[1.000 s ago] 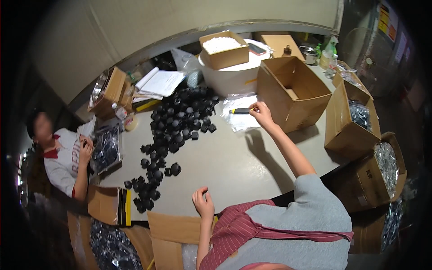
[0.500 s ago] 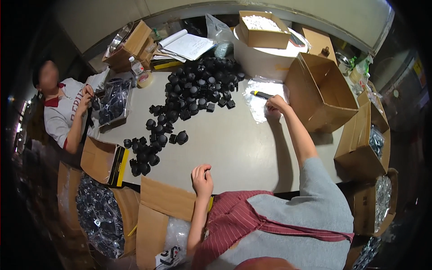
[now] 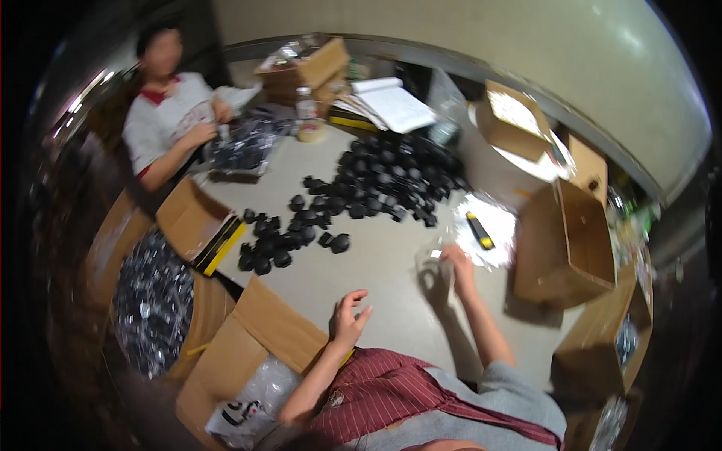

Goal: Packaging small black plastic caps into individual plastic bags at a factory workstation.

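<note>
Left hand (image 3: 348, 316): raised near the body, forearm bent and entering from the lower edge, fingers spread and slightly curled, palm empty. Right hand (image 3: 455, 263): arm extended farther out and to the right, elbow nearly straight, fingers closed in a pinch at the fingertips, wrist level.

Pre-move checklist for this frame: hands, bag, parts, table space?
1. Right hand grips clear plastic bag: ok, fingers on it.
2. Left hand free: ok, open, fingers spread above the table.
3. Bag mouth open: cannot tell, blurred.
4. Black parts lie ahead of the left hand: ok.
5. Yellow-and-black tool on the stack of clear bags, apart from the right hand: ok.
6. Co-worker's hands away at the far side: ok.
</note>
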### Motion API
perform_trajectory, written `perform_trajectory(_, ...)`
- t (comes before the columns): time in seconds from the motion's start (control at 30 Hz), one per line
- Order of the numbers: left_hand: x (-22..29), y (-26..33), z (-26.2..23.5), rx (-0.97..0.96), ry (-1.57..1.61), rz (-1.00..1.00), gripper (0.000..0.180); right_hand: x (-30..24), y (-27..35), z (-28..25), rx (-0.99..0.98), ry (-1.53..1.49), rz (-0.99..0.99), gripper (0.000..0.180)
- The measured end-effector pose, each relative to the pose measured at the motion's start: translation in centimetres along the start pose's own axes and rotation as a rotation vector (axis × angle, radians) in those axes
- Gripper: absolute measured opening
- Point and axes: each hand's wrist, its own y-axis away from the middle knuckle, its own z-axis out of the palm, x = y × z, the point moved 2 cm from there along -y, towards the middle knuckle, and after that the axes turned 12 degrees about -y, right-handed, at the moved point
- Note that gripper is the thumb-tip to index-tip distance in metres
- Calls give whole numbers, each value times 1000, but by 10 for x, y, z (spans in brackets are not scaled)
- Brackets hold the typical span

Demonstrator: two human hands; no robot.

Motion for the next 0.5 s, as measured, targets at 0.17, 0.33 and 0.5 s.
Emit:
perform_trajectory(0.17, 14, 0, 20, -226, 750, -166, 67, 30, 90, 103, -351, 135, -58, 10)
perform_trajectory(0.33, 0, 15, 0, -71, 825, -218, 50, 19, 119, 154, -699, 128, 35, 17)
perform_trajectory(0.5, 18, 42, -37, 8, 740, -308, 45, 18, 81, 152, -760, 340, -62, 45)
